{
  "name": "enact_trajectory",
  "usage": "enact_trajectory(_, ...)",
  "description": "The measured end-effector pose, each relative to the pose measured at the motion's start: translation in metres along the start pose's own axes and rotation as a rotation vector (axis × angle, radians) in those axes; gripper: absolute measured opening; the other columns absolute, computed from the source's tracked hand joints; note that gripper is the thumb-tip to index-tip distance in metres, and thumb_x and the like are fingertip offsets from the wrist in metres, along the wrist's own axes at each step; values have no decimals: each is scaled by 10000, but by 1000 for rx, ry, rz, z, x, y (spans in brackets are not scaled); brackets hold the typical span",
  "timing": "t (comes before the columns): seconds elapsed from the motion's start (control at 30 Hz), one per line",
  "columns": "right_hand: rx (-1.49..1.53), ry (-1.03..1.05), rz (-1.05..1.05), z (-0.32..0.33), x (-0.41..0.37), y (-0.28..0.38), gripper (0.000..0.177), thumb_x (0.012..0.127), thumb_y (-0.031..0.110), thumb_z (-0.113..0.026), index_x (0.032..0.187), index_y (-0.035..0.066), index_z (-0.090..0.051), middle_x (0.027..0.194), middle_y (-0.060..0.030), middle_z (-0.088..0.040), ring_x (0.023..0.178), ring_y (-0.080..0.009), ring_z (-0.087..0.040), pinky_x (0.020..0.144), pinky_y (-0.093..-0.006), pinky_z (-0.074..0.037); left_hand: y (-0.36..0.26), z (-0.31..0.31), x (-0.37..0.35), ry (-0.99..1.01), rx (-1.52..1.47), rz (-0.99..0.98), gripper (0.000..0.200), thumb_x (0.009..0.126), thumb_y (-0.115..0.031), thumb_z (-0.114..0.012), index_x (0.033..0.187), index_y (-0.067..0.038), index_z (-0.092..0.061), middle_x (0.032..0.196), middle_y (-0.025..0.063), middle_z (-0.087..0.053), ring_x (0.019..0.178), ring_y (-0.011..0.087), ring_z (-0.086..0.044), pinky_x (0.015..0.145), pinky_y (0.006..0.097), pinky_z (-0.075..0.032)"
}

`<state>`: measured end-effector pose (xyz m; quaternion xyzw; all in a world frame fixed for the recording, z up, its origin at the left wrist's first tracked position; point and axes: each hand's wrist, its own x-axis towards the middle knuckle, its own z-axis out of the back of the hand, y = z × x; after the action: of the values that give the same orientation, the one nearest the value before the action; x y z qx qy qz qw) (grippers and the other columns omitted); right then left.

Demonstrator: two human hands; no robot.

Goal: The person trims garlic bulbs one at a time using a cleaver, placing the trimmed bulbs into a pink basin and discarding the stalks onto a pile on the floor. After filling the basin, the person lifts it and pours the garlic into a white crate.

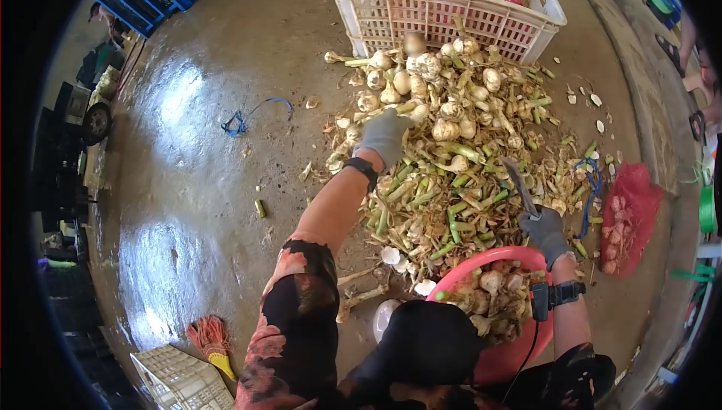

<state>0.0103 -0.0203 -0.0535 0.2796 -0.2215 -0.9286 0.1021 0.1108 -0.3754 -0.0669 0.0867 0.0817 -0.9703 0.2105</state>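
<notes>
A heap of garlic bulbs (444,109) and cut green stalks (444,199) lies on the concrete floor. My left hand (385,136), in a grey glove, reaches into the heap among the bulbs; whether it grips one I cannot tell. My right hand (544,231), also gloved, is closed on the handle of a knife (519,186) whose blade points up and away over the stalks. Just below that hand sits a pink basin (519,350) holding trimmed garlic bulbs (492,297).
A white plastic crate (444,15) with red mesh bags of garlic stands behind the heap. A filled red mesh bag (628,218) lies at the right. A second crate (180,384) and an orange brush (213,342) lie at lower left, blue string (241,120) on the floor.
</notes>
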Motion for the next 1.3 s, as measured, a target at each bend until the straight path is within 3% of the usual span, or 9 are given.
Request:
enact_trajectory(0.17,-220,-83,167,-19,4,2,252,711,244,-625,775,1,-603,620,-102,-595,547,-166,-578,547,-300,-463,4,29,-47,105,-202,116,310,710,-131,-640,982,-5,-558,987,169,-541,842,277,-579,715,354,-495)
enact_trajectory(0.3,-235,-60,321,-16,-27,42,273,724,341,-578,753,72,-620,670,-161,-603,616,-327,-590,605,-396,-483,18,13,-108,207,-1407,460,520,724,-178,-663,1145,47,-456,1053,183,-542,868,253,-589,701,334,-530)
enact_trajectory(0.37,-235,-43,479,-29,-35,65,227,731,314,-573,749,92,-616,667,-141,-605,607,-320,-589,594,-397,-484,8,-23,-131,241,-1752,191,577,749,-163,-642,1223,44,-386,1096,159,-528,930,250,-582,741,315,-540)
enact_trajectory(0.43,-243,-38,612,-39,-43,88,189,731,293,-570,756,111,-615,663,-125,-606,605,-317,-589,583,-397,-483,-17,-26,-148,189,-1603,-82,489,818,-120,-565,1239,35,-373,1101,121,-524,991,235,-557,737,299,-545)
enact_trajectory(0.87,-485,162,563,-16,-12,69,201,748,275,-547,859,131,-631,734,-140,-621,686,-297,-608,655,-389,-482,-77,-9,-149,321,-1383,124,349,812,-213,-586,1041,47,-542,820,91,-601,678,136,-565,617,265,-470)
enact_trajectory(1.0,-419,-55,178,6,14,18,264,750,300,-542,858,75,-627,770,-159,-627,688,-306,-611,644,-388,-484,-64,-25,-154,345,-2177,113,300,856,-133,-465,1068,78,-490,898,135,-602,748,217,-605,674,278,-525)
enact_trajectory(1.07,-428,-144,191,0,1,23,236,767,284,-526,817,70,-611,745,-153,-622,670,-307,-607,619,-371,-483,-74,-49,-150,-285,-1664,-85,215,854,-158,-471,1009,-12,-500,880,94,-598,788,191,-598,688,278,-512)
enact_trajectory(1.1,-384,-123,296,-5,-16,38,209,763,274,-534,800,79,-601,727,-146,-615,657,-306,-601,608,-371,-480,-68,-74,-137,-399,-1208,-22,175,848,-192,-481,962,-60,-501,858,70,-601,825,170,-591,729,293,-502)
enact_trajectory(1.3,-282,-220,956,-55,-54,91,138,657,179,-629,748,105,-557,658,-109,-572,616,-303,-578,550,-385,-458,-76,-82,-119,-244,-2146,193,263,792,-10,-548,1045,-42,-486,962,65,-593,813,166,-593,701,309,-522)
